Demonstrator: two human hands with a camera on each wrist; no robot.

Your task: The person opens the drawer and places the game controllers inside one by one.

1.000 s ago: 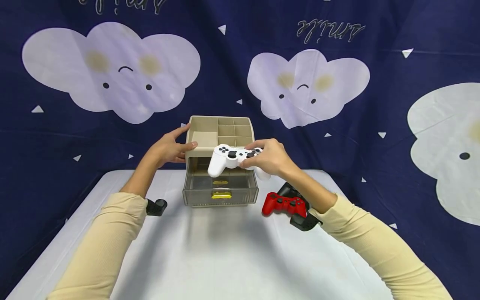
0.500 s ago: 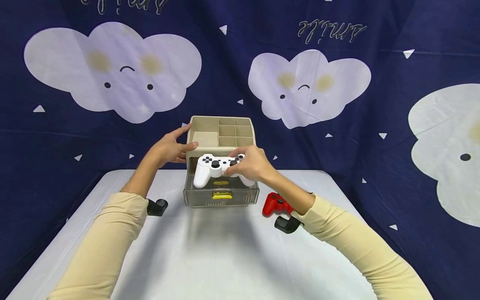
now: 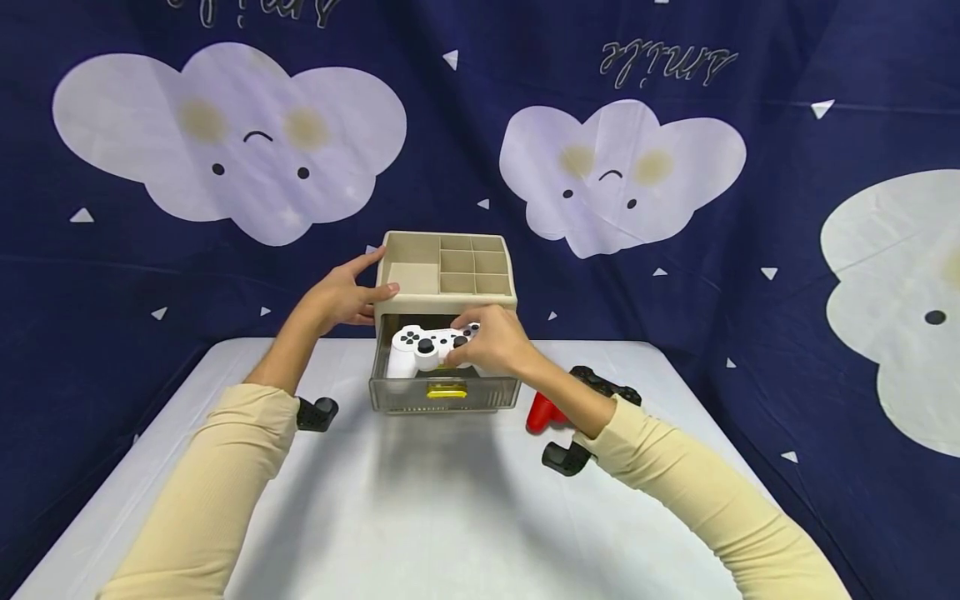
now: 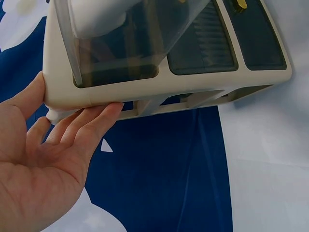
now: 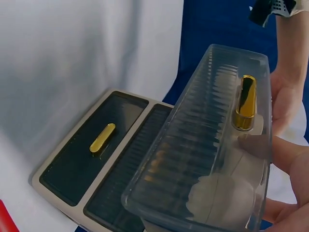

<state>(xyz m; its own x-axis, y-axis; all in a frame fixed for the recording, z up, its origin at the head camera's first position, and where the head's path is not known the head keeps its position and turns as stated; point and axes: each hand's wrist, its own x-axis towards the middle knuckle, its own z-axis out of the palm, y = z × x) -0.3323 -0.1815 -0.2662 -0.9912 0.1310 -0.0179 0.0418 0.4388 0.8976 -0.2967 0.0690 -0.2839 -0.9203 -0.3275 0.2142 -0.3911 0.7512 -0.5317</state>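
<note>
Head view: white controller (image 3: 403, 357) in drawer (image 3: 405, 393), right half pinched by right hand (image 3: 491, 340); left hand (image 3: 339, 298) holds organizer (image 3: 420, 305).

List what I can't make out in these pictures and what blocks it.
White controller: head view, right handle mostly hidden by the right grip.
Red controller: head view, right side hidden by the right forearm; right wrist view, cut by the left edge.
Drawer: head view, floor mostly blocked by white controller; contact unclear.
</note>
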